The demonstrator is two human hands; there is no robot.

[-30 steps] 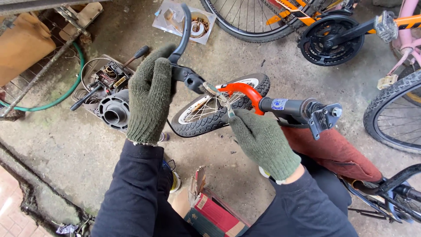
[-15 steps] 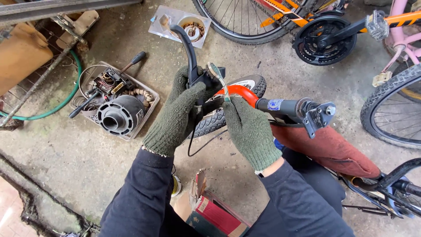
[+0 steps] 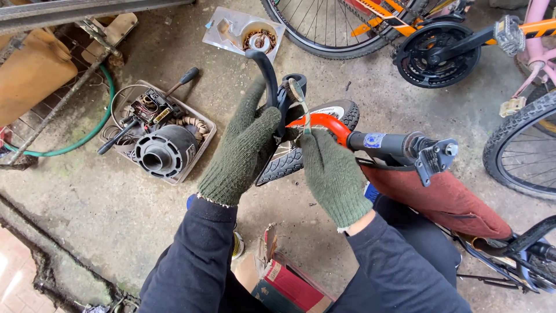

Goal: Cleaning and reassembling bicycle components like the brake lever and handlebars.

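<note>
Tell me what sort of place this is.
Probably a small bicycle repair spot on a rough concrete floor: several bicycles stand around, a tray of parts and tools lies nearby, and gloved hands work on a small bike's handlebar.

Knitted matt green cloth gloves on left hand (image 3: 246, 145) and right hand (image 3: 331, 174); glossy orange metal frame (image 3: 324, 123); black rubber tyre (image 3: 289, 162); rough concrete floor (image 3: 87, 203).

Left hand (image 3: 246, 148) and right hand (image 3: 330, 174) wear 2 dark-green knitted gloves over black long sleeves.
</note>
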